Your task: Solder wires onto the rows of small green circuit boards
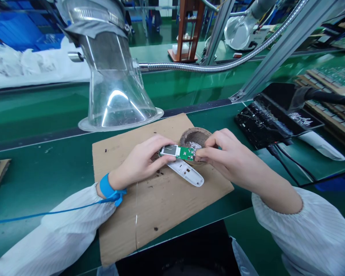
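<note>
Between my two hands is a small green circuit board (186,153) with a grey display on its left part. My left hand (145,157) pinches the display end between thumb and fingers. At the board's other end, my right hand (222,153) has thumb and forefinger closed on its edge. Under the board a white plastic shell (189,173) slants down to the right, its inner side facing up; whether my left fingers also hold it is hidden. Just behind the board stands a round brown bowl (191,133) with silvery bits inside.
A cardboard sheet (161,207) lies under my hands on the green table. A clear extraction hood (120,99) hangs at the upper left. On the right are a black device (261,119) with cables and stacked circuit boards (333,80). A blue wrist strap (106,186) trails a cord leftward.
</note>
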A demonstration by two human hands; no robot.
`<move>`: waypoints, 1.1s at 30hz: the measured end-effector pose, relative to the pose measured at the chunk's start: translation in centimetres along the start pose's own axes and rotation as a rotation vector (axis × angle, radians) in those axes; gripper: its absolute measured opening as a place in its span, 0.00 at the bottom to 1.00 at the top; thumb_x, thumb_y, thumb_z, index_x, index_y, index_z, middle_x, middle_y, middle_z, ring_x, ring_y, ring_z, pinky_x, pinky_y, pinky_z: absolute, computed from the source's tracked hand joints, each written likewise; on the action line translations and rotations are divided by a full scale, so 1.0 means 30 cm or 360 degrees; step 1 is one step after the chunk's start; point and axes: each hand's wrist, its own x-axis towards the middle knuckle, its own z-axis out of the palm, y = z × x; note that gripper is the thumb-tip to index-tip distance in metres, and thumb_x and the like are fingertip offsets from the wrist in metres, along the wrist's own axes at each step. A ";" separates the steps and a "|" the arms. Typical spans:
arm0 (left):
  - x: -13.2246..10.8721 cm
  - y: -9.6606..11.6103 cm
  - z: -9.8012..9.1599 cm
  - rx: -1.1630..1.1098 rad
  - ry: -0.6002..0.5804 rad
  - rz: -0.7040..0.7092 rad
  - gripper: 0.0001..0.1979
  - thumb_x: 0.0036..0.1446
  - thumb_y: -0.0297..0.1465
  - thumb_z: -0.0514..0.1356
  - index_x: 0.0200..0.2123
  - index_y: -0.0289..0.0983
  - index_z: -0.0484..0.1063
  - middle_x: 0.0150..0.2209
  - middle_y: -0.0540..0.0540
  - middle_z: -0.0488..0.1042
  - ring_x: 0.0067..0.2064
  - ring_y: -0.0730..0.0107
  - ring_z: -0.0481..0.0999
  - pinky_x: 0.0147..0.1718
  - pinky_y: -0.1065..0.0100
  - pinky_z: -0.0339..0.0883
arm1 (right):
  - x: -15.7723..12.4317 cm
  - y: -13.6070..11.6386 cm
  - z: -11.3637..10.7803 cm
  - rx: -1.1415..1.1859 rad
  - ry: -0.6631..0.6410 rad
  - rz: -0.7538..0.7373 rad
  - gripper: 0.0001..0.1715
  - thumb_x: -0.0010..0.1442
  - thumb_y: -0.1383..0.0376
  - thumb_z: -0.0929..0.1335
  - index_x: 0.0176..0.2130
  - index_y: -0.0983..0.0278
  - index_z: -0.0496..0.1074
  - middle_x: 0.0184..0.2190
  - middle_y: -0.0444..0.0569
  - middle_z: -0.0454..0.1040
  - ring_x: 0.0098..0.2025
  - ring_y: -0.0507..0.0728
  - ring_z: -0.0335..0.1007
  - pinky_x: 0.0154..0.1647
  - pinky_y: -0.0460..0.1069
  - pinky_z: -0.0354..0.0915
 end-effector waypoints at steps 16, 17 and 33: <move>0.019 0.005 -0.019 0.0116 -0.0110 0.0119 0.14 0.74 0.37 0.63 0.57 0.37 0.75 0.49 0.44 0.78 0.47 0.67 0.78 0.45 0.68 0.72 | -0.003 0.013 0.008 0.0042 0.0102 -0.0101 0.11 0.74 0.74 0.67 0.44 0.64 0.79 0.38 0.50 0.70 0.40 0.56 0.62 0.40 0.50 0.62; 0.020 0.004 -0.020 0.0112 -0.0114 0.0116 0.14 0.74 0.37 0.63 0.57 0.37 0.75 0.49 0.44 0.78 0.46 0.67 0.78 0.45 0.68 0.73 | -0.004 0.013 0.009 0.0047 0.0119 -0.0101 0.11 0.74 0.74 0.67 0.44 0.64 0.79 0.37 0.50 0.70 0.40 0.56 0.62 0.40 0.50 0.63; 0.045 -0.005 -0.028 0.0059 -0.0187 0.0152 0.14 0.73 0.36 0.64 0.57 0.36 0.74 0.49 0.43 0.78 0.48 0.66 0.78 0.47 0.67 0.73 | -0.007 0.034 0.015 0.0153 0.0051 -0.0083 0.14 0.76 0.73 0.64 0.45 0.62 0.78 0.37 0.48 0.66 0.39 0.55 0.61 0.37 0.50 0.59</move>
